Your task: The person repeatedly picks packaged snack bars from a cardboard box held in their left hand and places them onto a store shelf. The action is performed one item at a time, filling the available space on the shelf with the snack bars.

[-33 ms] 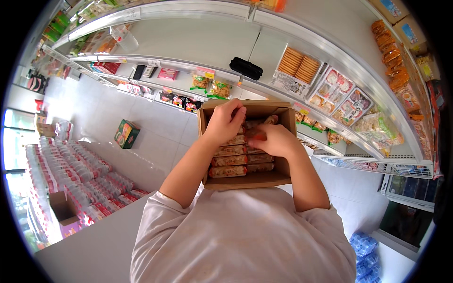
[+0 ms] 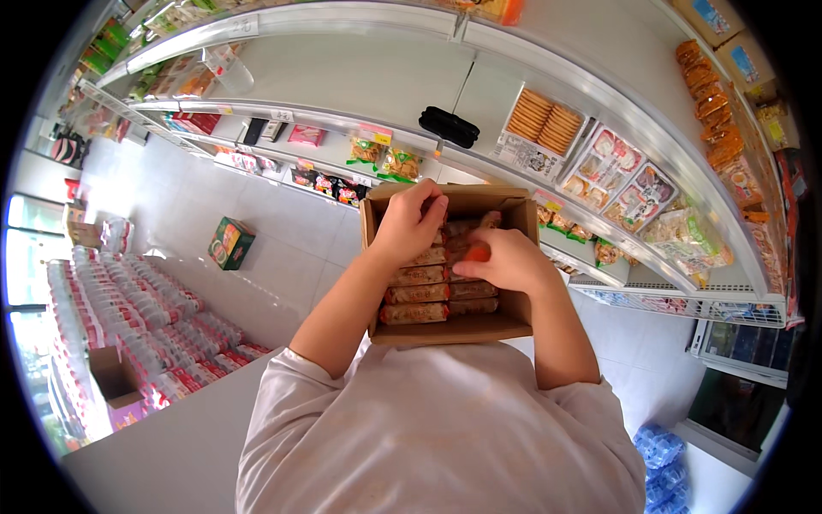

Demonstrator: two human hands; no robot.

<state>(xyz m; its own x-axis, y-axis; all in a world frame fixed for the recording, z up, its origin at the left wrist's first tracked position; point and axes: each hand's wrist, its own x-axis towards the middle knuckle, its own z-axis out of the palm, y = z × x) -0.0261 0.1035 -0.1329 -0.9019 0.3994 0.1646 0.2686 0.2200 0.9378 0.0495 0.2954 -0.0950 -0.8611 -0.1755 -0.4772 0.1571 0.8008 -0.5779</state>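
Note:
An open cardboard box (image 2: 449,332) rests against my front. Inside it, long snack packets (image 2: 417,293) in brownish wrappers with orange-red ends lie in two columns. My left hand (image 2: 413,221) reaches over the box's left wall, its fingers closed at the far end of the left column. What they pinch is hidden. My right hand (image 2: 512,259) comes over the right wall with thumb and fingers bent around an orange-red packet end, partly smeared by motion. Another packet (image 2: 491,220) sticks up tilted just beyond the right hand's fingers.
Ahead are store shelves (image 2: 360,64) with a black case (image 2: 449,126), a clear tray of round biscuits (image 2: 541,122) and bagged snacks (image 2: 401,163). A green box (image 2: 231,243) stands on the floor at left. Stacked bottle packs (image 2: 128,295) fill the left, blue packs (image 2: 664,467) the lower right.
My right hand's fingers have shifted very slightly within the box. My left hand and the box stay practically where they were.

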